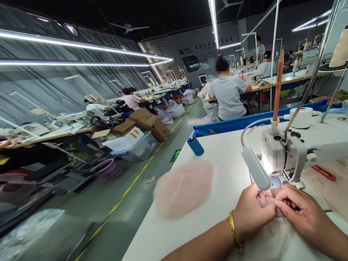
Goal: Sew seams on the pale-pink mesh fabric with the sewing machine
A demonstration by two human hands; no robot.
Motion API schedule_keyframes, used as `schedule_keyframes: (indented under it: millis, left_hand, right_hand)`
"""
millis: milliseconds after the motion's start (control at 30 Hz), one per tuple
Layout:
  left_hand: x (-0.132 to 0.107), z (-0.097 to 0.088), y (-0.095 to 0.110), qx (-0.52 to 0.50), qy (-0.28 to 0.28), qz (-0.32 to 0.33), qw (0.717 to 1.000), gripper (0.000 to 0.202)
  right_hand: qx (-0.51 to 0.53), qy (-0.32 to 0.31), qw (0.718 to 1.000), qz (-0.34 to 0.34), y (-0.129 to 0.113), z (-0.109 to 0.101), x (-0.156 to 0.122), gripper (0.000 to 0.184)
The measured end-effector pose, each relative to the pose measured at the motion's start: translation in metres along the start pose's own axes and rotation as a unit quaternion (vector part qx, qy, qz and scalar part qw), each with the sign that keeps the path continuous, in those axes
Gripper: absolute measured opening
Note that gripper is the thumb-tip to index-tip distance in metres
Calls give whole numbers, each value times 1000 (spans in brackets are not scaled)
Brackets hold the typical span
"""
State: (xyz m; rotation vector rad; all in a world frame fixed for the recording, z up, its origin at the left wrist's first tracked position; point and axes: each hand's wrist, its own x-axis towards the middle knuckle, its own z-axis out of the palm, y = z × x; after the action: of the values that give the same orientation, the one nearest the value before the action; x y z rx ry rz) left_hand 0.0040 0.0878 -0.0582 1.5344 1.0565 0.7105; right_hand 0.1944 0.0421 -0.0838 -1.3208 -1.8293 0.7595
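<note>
Close in front of the sewing machine (274, 152), my left hand (254, 210) and my right hand (301, 212) meet with their fingertips together. Both pinch a thin pale fabric (276, 235), which hangs down from the fingers towards me. A yellow bangle (235, 231) circles my left wrist. The machine's lit lamp (257, 168) is just above the fingers; the needle area is partly hidden behind lamp and hands. To the left on the white table (160, 232) lies a sheer pinkish fabric piece (185, 188). Red-handled snips (324, 173) lie right of the machine head.
A blue thread spool (195, 146) lies on the table's far left corner. A pencil (278, 83) stands upright on the machine. Blue cloth (225, 128) lines the far edge. Beyond the aisle are cardboard boxes (152, 125), a plastic bin (136, 146) and co-workers at machines.
</note>
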Motion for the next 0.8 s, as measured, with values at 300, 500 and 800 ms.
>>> schedule_keyframes:
  millis: [300,500,800]
  left_hand:
    - [1,1,3,-45,-25,-42,998,17]
    - [1,-1,0,-41,-16,19,999,14]
    - [2,3,-4,-88,-12,-24,996,20]
  right_hand:
    - [-13,-6,1000,-3,0,-2,1,31]
    - [-2,-10,1000,2,-1,-4,1,33]
    - [9,-18,999,25,-4,-7,0,34]
